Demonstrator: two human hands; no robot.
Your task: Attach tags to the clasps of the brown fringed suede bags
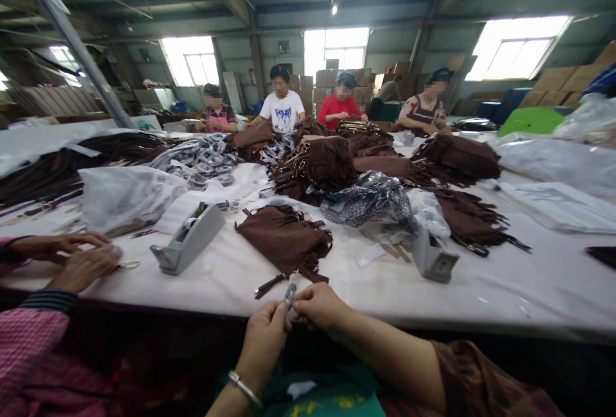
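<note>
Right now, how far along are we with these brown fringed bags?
Done: hard to tell; no finished stack is clearly set apart. In hand: the left hand and right hand pinch a small silvery piece, close to one brown fringed bag lying flat. Left: probably plenty, judging by the heaps of brown bags mid-table.

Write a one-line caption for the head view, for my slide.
Left hand and right hand pinch a small silvery piece at a white table, before a brown fringed bag.
</note>
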